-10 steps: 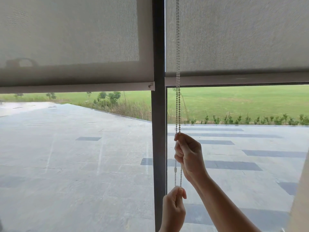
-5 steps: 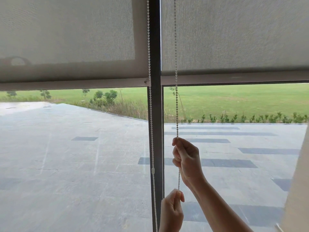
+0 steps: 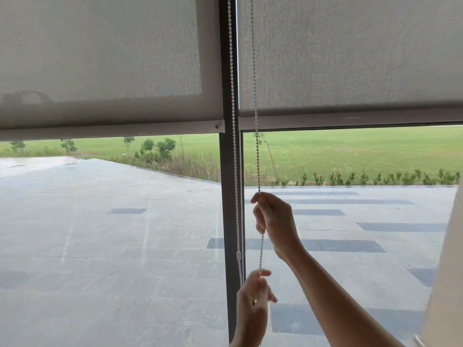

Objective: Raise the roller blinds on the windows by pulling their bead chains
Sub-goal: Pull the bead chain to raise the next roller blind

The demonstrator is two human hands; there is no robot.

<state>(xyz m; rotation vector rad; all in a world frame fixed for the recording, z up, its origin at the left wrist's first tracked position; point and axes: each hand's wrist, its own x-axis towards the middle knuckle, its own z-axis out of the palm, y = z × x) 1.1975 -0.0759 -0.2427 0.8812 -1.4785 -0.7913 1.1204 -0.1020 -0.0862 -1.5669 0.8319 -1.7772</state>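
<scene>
Two grey roller blinds hang half raised: the left blind (image 3: 100, 58) with its bottom bar a little lower than that of the right blind (image 3: 350, 53). A white bead chain (image 3: 257, 146) runs down in front of the right blind. My right hand (image 3: 275, 221) grips this strand at mid height. Below it my left hand (image 3: 253, 301) pinches the same strand near the bottom of the view. The chain's other strand (image 3: 233, 121) hangs free along the dark window post (image 3: 229, 196), with a white connector on it.
Through the glass I see a paved grey terrace, a lawn and small shrubs. A pale edge, maybe a wall or curtain (image 3: 443, 271), cuts in at the right. The dark post separates the two panes.
The chain's second strand has swung apart to the left along the post. My right hand sits slightly lower on the chain. The view has shifted a little.
</scene>
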